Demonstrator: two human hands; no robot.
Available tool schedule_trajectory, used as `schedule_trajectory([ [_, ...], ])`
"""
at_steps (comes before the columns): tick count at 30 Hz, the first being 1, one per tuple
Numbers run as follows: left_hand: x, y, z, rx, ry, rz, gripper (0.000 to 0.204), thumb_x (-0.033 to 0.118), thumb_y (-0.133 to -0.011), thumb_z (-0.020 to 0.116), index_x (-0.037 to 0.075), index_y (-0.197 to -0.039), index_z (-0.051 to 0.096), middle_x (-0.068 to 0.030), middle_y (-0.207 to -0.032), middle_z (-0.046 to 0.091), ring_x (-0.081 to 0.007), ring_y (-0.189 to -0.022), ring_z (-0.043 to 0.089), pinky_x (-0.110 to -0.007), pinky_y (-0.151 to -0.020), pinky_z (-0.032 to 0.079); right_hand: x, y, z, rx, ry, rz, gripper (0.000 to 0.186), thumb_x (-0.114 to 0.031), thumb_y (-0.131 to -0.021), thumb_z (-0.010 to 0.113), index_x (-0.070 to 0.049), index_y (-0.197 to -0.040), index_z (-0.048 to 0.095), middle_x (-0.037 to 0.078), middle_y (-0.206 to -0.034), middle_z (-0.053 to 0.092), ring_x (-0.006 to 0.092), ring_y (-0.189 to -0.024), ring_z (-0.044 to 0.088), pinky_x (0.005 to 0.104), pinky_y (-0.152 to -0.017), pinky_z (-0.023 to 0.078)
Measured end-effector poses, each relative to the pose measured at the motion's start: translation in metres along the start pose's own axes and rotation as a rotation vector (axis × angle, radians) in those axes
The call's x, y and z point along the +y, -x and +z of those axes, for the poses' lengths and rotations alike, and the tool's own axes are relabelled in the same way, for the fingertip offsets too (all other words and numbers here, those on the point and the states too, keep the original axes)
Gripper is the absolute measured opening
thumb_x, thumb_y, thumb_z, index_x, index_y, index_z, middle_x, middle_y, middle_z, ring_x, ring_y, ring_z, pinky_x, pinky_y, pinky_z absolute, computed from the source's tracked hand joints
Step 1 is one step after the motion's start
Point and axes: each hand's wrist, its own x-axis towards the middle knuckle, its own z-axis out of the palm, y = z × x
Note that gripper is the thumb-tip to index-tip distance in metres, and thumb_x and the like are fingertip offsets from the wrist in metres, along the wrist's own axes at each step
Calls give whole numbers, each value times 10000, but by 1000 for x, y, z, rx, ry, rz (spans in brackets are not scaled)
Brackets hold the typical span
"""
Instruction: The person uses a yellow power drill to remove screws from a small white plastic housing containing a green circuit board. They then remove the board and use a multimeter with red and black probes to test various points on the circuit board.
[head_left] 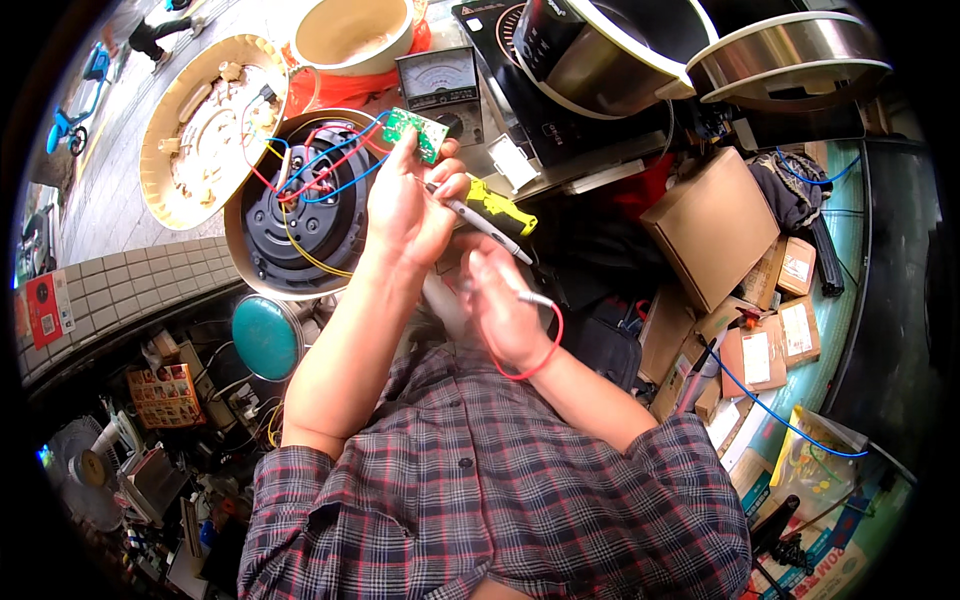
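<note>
My left hand (415, 205) is closed on a green circuit board (414, 130) and a grey pen-like probe (478, 220). Red and blue wires run from the board to the black round base (278, 240) of an opened appliance on the left. My right hand (500, 305), partly blurred, is closed around a light probe (530, 298) with a red lead looping below it; it sits just below my left hand. A yellow-black tool (510, 211) lies behind the probes. An analog meter (435, 75) stands beyond the board, beside a small white part (511, 160).
A cream tray (162, 185) with parts and a pot (346, 30) sit upper left. A black induction cooker (540, 130) carries metal pots (790, 55) upper right. Cardboard boxes (710, 225) fill the right; a teal round stool (262, 337) and clutter are lower left. A person (148, 38) stands far upper left.
</note>
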Motion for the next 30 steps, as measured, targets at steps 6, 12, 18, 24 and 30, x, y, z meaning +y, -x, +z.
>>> schedule_trajectory([
  [6,-3,0,-2,27,-156,40,329,333,-1110,497,6,-1104,534,-107,-945,582,-130,-713,480,-266,-605,422,-11,-35,-4,-18,-69,-245,358,-318,-1105,529,-70,-1363,524,-31,-903,510,50,-749,471,204,-646,400],
  [12,-5,4,1,218,-416,102,282,372,-1064,585,97,-1122,597,-92,-958,668,-217,-883,652,-342,-759,541,-39,-39,-2,-33,184,-267,194,-142,-1070,588,-61,-1238,643,-13,-978,648,33,-754,539,199,-671,458],
  [18,-9,5,-1,186,-544,160,245,333,-1071,586,109,-1167,572,-81,-1050,690,-236,-951,686,-373,-836,570,-76,-29,-13,-3,-6,-260,247,-104,-1046,588,-1,-1266,540,63,-990,631,100,-779,614,231,-682,526],
  [24,-16,7,9,167,-487,221,235,236,-1057,619,71,-1183,509,-126,-1088,669,-285,-946,727,-399,-884,613,-75,-40,-13,99,-43,-349,273,-128,-1070,557,-4,-1312,537,70,-1024,652,118,-805,653,247,-693,554],
  [30,-15,2,1,167,-423,220,230,202,-1047,631,71,-1183,500,-115,-1095,651,-308,-986,732,-390,-864,635,-82,-45,-4,140,102,-304,278,-200,-1104,503,-22,-1308,564,87,-1084,685,127,-854,682,259,-734,584],
])
